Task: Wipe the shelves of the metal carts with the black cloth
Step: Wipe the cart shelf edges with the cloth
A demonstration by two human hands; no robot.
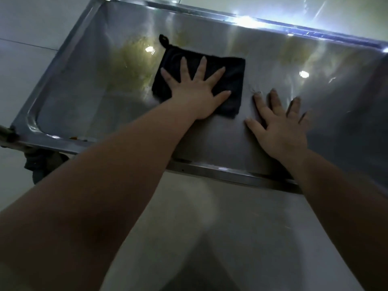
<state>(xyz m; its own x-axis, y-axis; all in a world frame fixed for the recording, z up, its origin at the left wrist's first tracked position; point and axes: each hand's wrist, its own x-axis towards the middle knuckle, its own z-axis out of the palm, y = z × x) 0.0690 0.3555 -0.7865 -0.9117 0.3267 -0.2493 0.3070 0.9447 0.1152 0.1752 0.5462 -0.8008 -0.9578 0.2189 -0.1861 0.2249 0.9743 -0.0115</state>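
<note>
A black cloth (228, 80), folded into a rectangle with a small hanging loop at its far left corner, lies flat on the top shelf of the metal cart (84, 114). My left hand (195, 91) presses down on the cloth with its fingers spread straight. My right hand (279, 127) rests flat on the bare steel just right of the cloth, fingers spread, holding nothing. A yellowish-green smear (130, 68) marks the shelf left of the cloth, and a fainter one lies toward the far right.
The shelf has a raised rim (231, 175) all round; its near edge crosses under my forearms. A lower shelf surface (252, 238) shows below that edge. A dark caster and handle end (39, 162) sit at the near left corner. Pale floor tiles surround the cart.
</note>
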